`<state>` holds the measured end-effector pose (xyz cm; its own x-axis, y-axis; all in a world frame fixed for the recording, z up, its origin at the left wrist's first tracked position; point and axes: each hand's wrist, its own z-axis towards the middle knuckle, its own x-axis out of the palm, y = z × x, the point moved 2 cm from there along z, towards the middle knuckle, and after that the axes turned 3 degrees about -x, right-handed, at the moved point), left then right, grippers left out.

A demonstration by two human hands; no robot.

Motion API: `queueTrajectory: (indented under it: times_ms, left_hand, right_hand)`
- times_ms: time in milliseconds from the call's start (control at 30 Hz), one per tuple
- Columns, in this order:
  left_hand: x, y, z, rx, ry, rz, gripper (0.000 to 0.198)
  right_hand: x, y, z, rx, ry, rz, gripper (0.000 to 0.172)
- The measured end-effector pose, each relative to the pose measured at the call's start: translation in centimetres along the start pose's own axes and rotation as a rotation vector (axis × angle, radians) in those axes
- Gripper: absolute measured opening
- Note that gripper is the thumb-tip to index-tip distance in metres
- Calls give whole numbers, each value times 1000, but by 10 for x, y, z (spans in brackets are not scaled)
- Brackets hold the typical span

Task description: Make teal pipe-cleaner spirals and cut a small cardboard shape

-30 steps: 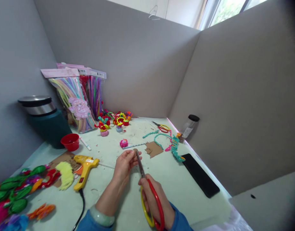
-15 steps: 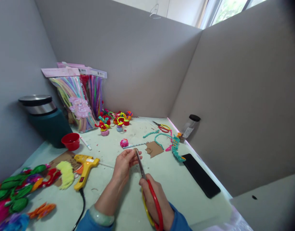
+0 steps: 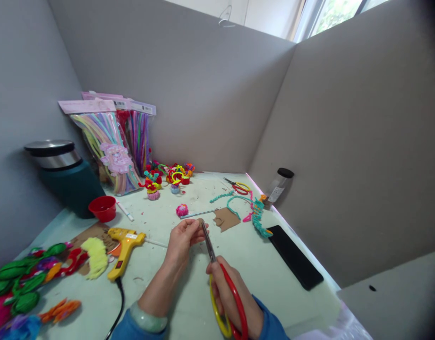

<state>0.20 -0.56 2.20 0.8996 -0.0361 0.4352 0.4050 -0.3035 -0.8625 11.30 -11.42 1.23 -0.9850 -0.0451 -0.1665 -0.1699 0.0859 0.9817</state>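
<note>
My right hand (image 3: 229, 290) is wrapped round a pair of scissors (image 3: 208, 243) with one red and one yellow handle. Their blades point away from me and reach the fingertips of my left hand (image 3: 185, 236). That hand pinches a small brown piece of cardboard (image 3: 200, 220) at the blade tips; most of it is hidden by the fingers. Just beyond lies a larger cardboard piece (image 3: 227, 219) with a scalloped cut edge. Near it are a thin patterned stick (image 3: 198, 215) and a small pink pompom-like ball (image 3: 182, 210).
To the left lie a yellow glue gun (image 3: 125, 250) with its cord, a red cup (image 3: 103, 208) and a teal bottle (image 3: 70, 182). A black phone-like slab (image 3: 295, 257), a turquoise pipe-cleaner figure (image 3: 260, 219) and second scissors (image 3: 240, 188) are on the right. Pipe-cleaner bags (image 3: 113, 146) stand behind.
The scissor handles have spread further apart, and my right hand has shifted slightly right. My left hand stays nearly in place with the cardboard piece. The whole view has shifted a little.
</note>
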Motion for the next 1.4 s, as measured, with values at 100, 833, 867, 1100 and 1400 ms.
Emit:
queueTrajectory:
  times_ms: [100,833,867,1100,1400]
  left_hand:
    - [-1,-2,1,24,10,43,29]
    - [-20,-10,8,-137,210,263,26]
    - [-21,-10,8,-134,222,265,26]
    - [-17,-13,7,-109,211,237,24]
    - [-7,1,6,-166,143,19,17]
  right_hand:
    - [-3,5,0,39,39,88,48]
    - [-38,19,-6,-77,121,-183,36]
    - [-39,19,-6,-87,119,-195,36]
    - [-35,9,-1,-87,97,-277,32]
    - [-31,-9,5,-99,13,-256,30]
